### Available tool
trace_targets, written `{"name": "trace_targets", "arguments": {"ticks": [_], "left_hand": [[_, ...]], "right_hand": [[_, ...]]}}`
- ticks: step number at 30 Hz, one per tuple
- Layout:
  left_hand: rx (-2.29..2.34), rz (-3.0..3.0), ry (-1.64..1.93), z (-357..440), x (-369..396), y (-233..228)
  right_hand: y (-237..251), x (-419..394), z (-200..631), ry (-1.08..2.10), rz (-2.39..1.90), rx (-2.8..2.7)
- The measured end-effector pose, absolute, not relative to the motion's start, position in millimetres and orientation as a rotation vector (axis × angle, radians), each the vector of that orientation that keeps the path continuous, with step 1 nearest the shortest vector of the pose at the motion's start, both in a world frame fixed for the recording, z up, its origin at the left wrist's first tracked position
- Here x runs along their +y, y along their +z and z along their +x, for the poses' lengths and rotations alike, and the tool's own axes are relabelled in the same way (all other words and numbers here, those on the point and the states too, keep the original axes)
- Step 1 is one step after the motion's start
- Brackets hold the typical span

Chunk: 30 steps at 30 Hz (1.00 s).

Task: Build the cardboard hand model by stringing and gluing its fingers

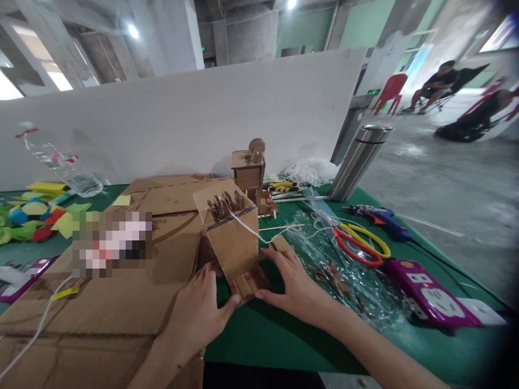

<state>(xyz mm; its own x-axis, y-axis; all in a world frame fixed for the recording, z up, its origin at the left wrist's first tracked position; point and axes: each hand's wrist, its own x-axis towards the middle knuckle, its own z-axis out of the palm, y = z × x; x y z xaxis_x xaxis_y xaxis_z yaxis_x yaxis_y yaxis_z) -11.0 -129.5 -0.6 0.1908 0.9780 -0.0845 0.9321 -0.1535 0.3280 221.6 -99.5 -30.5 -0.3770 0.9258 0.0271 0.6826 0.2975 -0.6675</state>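
Observation:
Between my hands stands a cardboard model (233,246) with a sloping front panel, a row of upright corrugated discs on top and a small rolled cardboard piece at its near foot. My left hand (198,305) grips the lower left side, thumb at the near foot and fingers partly hidden behind the side. On the opposite side my right hand (298,283) is curled round the lower right, its thumb against the foot. A white string (247,229) runs from the discs over the panel towards the right. Just behind is a taller cardboard piece (247,175) with a round top.
Flat cardboard sheets (162,259) cover the left. To the right lie red-and-yellow-handled scissors (363,246), a blue glue gun (383,219), a purple power strip (436,294) and clear plastic wrap (365,297). A steel flask (359,165) stands behind. Someone sits far off (438,84).

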Motion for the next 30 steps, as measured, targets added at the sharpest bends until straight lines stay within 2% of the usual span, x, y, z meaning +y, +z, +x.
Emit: {"name": "trace_targets", "arguments": {"ticks": [8, 12, 20, 30], "left_hand": [[1.718, 2.076, 0.277, -5, -119, 9], [1.73, 2.031, 0.217, -3, -110, 15], [1.642, 2.001, 0.234, -3, -99, 11], [1.646, 1.986, 0.276, -5, -100, 1]], "right_hand": [[-25, -99, 222, 0.809, -1.451, -2.168], [-22, -101, 222, 0.716, -1.4, -2.231], [-32, -104, 219, 0.413, -1.022, -2.468], [-38, -104, 216, 0.32, -1.014, -2.463]]}}
